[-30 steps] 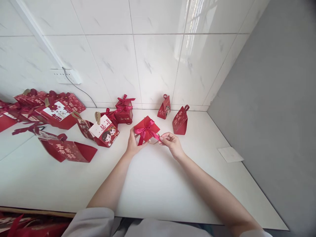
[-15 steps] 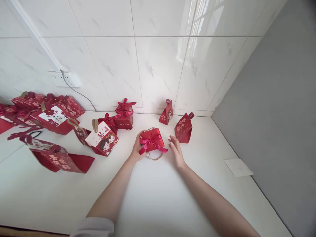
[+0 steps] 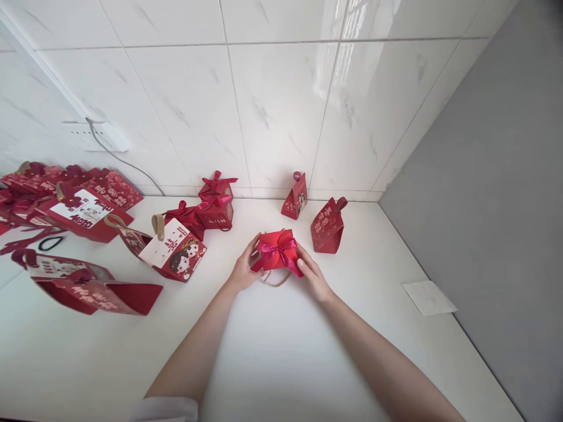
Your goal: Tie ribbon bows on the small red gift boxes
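In the middle of the white counter a red gift box with a magenta ribbon bow on top sits between my hands. A twisted gold cord handle curves out at its near side. My left hand is closed round the left side of the box, its thumb low and the fingers behind. On the right side my right hand grips the box, fingers along its edge. The box's underside is hidden.
Two triangular red boxes, one small and one larger, stand behind right. Ribboned red boxes, a cartoon-printed box and an open-sided red box stand left. Further left lies a cluster of red boxes. A wall socket has a cable.
My right hand has closed in from the right onto the box, where it was apart before. The box has turned slightly and sits level between both hands. The view has shifted a little.
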Demonstrator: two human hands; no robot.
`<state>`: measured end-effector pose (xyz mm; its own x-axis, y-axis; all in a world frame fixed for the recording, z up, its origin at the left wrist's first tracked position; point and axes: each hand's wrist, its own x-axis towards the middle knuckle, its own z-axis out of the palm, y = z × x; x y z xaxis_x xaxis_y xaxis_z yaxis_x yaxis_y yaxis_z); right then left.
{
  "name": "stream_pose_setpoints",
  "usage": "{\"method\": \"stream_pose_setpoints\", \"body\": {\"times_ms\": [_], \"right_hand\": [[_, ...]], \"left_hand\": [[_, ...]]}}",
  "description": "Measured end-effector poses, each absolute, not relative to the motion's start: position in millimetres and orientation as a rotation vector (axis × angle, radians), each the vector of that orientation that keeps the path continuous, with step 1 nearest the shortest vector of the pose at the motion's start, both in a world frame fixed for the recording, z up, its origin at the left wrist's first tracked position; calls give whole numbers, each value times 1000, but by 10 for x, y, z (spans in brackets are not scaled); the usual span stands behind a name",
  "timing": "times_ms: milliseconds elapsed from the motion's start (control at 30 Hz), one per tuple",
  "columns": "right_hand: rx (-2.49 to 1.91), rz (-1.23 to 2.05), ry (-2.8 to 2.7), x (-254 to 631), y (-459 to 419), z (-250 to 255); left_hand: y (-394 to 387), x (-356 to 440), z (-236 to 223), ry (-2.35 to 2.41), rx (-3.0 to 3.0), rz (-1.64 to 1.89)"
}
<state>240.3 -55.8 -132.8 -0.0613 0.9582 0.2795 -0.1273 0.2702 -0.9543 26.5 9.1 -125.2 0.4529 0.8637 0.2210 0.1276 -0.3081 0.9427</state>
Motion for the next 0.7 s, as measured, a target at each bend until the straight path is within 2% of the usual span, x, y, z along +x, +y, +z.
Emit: {"method": "stream_pose_setpoints", "body": {"times_ms": [400,700], "right_hand": [[-873,1181,-1232,2420,-549,-1303],[-905,1254,-1280,2399,-613,-1300]], "left_hand": [[154,198,-1319,884,1647,909],[135,246,-1308,712,1602,1077]]}}
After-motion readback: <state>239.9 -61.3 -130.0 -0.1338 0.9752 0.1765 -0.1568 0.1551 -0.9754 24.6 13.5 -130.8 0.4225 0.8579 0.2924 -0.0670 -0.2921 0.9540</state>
